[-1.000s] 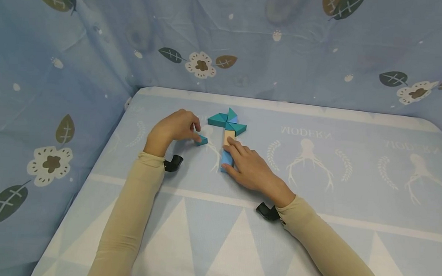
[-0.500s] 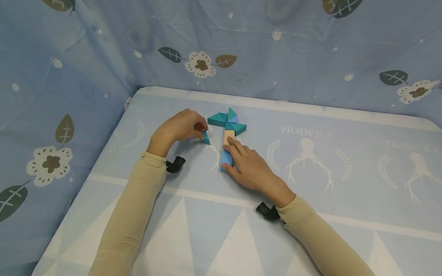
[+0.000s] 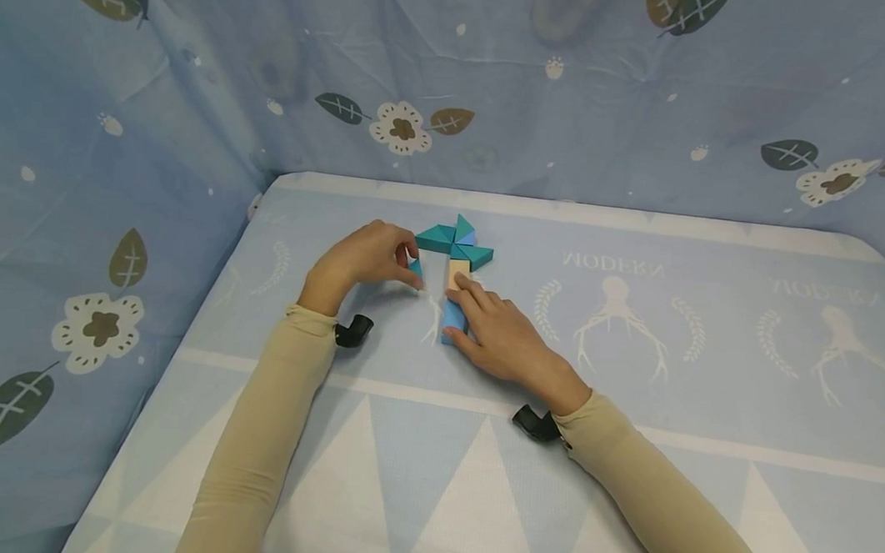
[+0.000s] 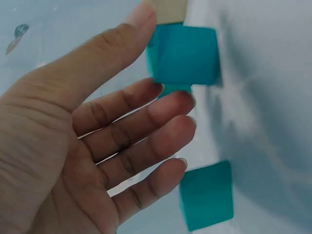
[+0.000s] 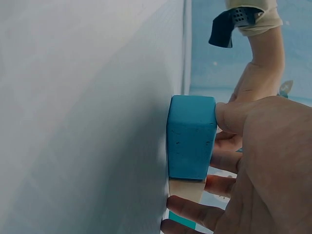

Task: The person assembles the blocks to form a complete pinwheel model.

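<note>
A teal triangular block [image 3: 415, 268] is pinched between the thumb and fingertips of the left hand [image 3: 364, 256], just left of a pinwheel-like group of teal triangular blocks [image 3: 435, 239]. In the left wrist view this block [image 4: 192, 56] shows close to the fingertips. The right hand [image 3: 503, 338] rests on the column below the pinwheel, its fingers fairly straight over a beige block [image 3: 459, 269] and a blue block [image 3: 454, 317]. In the right wrist view the thumb [image 5: 229, 117] touches the blue block's edge, while the other fingers lie across the beige block farther along.
A patterned light-blue cloth covers the table [image 3: 633, 362], whose far edge meets a blue floral curtain [image 3: 556, 107]. A black wrist camera [image 3: 354, 331] sits at the left cuff, another black wrist camera [image 3: 536, 424] at the right cuff.
The left hand has moved slightly right, bringing the teal triangular block nearer the pinwheel and turning it more upright. The right hand and the column have stayed in place.
</note>
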`<state>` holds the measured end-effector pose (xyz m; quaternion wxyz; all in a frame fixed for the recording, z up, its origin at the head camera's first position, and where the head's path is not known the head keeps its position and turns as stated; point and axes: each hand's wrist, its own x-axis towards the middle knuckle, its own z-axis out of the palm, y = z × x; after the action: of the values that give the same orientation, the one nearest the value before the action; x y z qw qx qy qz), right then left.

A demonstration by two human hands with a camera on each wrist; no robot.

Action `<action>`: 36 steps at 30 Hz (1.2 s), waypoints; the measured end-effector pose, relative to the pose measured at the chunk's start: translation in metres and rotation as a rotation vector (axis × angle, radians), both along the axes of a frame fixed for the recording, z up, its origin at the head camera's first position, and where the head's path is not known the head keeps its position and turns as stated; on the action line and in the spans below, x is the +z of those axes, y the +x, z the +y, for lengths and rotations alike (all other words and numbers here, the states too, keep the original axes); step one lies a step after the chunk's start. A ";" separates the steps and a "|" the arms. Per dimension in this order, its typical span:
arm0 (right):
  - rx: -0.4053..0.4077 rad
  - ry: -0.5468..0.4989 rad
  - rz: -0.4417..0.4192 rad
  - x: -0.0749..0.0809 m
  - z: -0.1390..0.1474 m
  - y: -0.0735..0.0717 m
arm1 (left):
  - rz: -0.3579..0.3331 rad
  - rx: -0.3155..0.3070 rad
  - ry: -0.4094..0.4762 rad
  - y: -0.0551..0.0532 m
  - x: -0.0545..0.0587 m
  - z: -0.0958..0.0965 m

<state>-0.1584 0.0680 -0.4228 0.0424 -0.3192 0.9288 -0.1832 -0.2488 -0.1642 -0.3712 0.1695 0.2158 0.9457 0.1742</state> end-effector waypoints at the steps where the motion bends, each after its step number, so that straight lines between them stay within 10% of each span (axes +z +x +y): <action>1: -0.001 0.001 0.001 0.000 0.000 0.000 | 0.003 -0.008 -0.003 0.000 -0.001 0.002; 21: 0.004 0.003 -0.017 0.002 0.001 0.000 | 0.000 -0.166 0.001 0.004 -0.008 0.017; 36: 0.003 0.001 -0.012 0.002 0.001 0.000 | -0.005 -0.129 -0.019 0.004 -0.011 0.013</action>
<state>-0.1580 0.0685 -0.4207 0.0486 -0.3196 0.9281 -0.1845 -0.2452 -0.1515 -0.3822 0.1850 0.2741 0.9310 0.1545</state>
